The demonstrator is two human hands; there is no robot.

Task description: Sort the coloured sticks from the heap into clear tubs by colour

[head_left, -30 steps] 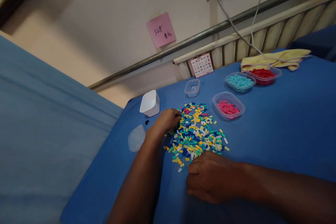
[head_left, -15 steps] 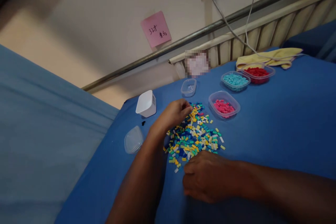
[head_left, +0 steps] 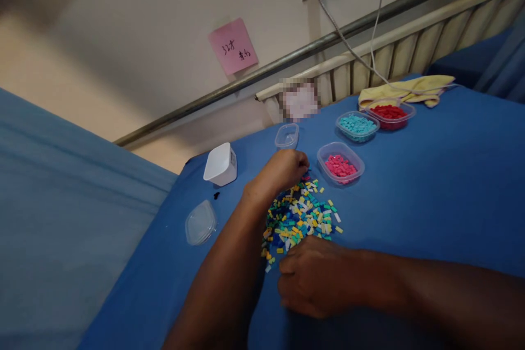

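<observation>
A loose pile of small rectangular plastic pieces (head_left: 305, 213) in yellow, white, green and blue lies on the blue sheet. My left hand (head_left: 289, 167) reaches over the far edge of the pile, fingers curled together in a pinch. Whatever is between them is hidden. At the near edge rests my right hand (head_left: 314, 276), knuckles up and closed, its fingertips out of sight. Just right of my left hand stands a clear tub with pink pieces (head_left: 340, 165). Farther back are tubs of light blue pieces (head_left: 357, 124) and red pieces (head_left: 389, 115).
A small clear tub (head_left: 287, 135) stands behind my left hand. To the left are a white box (head_left: 221, 165), clear lids (head_left: 200, 223) and a small black object (head_left: 216, 196). A yellow cloth (head_left: 410, 90) and a cable (head_left: 348, 46) lie by the white railing (head_left: 381, 65).
My left hand has shifted across the pile's far edge, toward the tub of pink pieces. My right hand stays at the near edge. The whole view has slid slightly.
</observation>
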